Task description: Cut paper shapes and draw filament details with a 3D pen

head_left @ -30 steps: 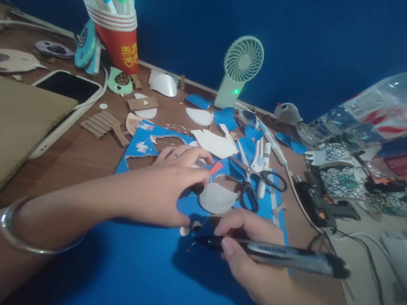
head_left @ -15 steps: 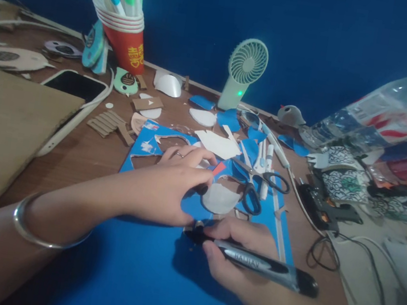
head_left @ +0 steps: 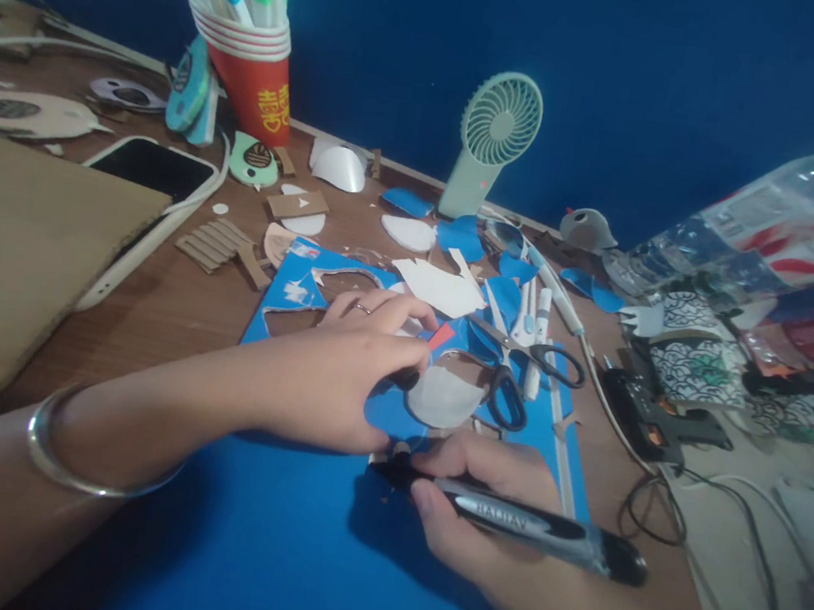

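My right hand [head_left: 477, 507] is closed around a thick black-and-grey marker pen [head_left: 528, 524]. The pen's dark front end points left, low over a blue board [head_left: 268, 538], beside a tiny pale bit near my left thumb. My left hand [head_left: 361, 359] lies across the cut-out part of the board, fingers stretched and thumb apart from them. By its fingertips are a small red pointed piece [head_left: 442, 335] and a dark object [head_left: 406, 378] that I cannot make out. A rounded pale paper piece [head_left: 445, 397] lies just right of it. Whether the pen touches anything is unclear.
Scissors [head_left: 512, 360] and a white pen [head_left: 539, 344] lie right of my hands. Behind stand a small fan [head_left: 500, 126] and a red paper cup [head_left: 257, 82] of pens. A glue gun [head_left: 655, 421], cords and a plastic bottle [head_left: 790, 218] are at right; cardboard [head_left: 28, 252] and a phone [head_left: 153, 170] at left.
The fan's light has turned from green to red. The view has shifted slightly; both hands and the marker pen keep nearly the same pose.
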Demonstrator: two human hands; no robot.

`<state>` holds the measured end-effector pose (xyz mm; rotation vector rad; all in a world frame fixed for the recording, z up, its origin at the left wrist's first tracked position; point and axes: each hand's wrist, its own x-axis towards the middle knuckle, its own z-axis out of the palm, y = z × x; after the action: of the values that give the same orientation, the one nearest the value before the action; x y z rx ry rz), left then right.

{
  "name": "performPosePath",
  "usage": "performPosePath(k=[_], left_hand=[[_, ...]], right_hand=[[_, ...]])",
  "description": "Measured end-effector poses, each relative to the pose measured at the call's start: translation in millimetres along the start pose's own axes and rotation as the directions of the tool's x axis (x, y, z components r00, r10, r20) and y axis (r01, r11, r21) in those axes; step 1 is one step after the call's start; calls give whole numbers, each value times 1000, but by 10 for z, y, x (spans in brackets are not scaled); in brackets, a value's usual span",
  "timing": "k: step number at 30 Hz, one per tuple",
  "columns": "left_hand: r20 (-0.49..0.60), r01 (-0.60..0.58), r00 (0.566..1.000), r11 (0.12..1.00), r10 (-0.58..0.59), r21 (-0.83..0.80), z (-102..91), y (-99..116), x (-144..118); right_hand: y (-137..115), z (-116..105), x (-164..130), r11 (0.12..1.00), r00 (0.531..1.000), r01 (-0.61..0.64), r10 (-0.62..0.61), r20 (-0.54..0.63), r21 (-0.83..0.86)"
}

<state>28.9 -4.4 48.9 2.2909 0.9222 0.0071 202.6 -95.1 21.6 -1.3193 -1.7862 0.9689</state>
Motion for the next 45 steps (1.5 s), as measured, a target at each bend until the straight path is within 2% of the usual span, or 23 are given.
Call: performPosePath(k=[5,11,15,19,24,30,37,45], left_hand=[[-8,-10,1000,1000,10,-23,1,-4,4],[-6,0,1000,1000,0,-31,5,-24,-9],[-7,-7,1000,999,7,-32,4,-24,-11],[4,-1,1000,1000,1,-23,3,-8,-8],[22,10,1000,1000,-10,-13,-13,12,-4],[5,9,1000,1000,-9,-6,-5,4,0],[9,5,1000,1000,-5,0,-7,2,1],[8,6,1000,1000,-6,-11,-2,-5,-3]], right_hand=[[3,15,9,1000,1000,19,-19,19,-19],[-22,9,20,999,999,28,-29,-26,-32],[-40,3,14,999,1000,-3,4,11,-53],[-39,11,5,999,999,-12,10,-34,-45],[-36,-7,-7,996,999,-54,54,-7,-69],[-39,-48,-14,994,994,-107,107,12,4],[-59,-26,-2,994,997,-83,83,4,-67],[-29,-27,16,997,998,-55,54,26,50]])
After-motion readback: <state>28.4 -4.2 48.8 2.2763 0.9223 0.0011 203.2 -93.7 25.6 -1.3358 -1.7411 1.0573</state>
